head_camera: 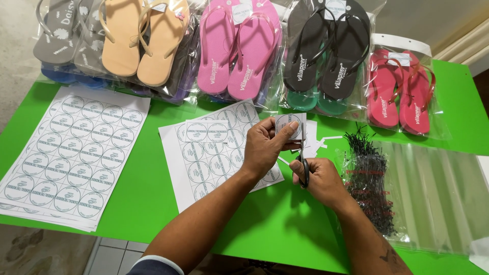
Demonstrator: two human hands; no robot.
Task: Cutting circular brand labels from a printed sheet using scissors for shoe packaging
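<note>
Along the back of the bright green tabletop there's a row of clear plastic bags of flip-flops: grey ones far left, then a tan pair, a pink pair, a black pair and a red pair on the right, some with a small round white label near the top. A full white sheet of round printed stickers lies at left, and a partly cut sheet sits in the middle under the hands. Clear bags and a bundle of thin black tag fasteners are at right. The left hand pinches a small square paper piece with one round label, held just above the cut sheet. The right hand has its grip closed round black-handled scissors, blades at the label's edge.
</note>
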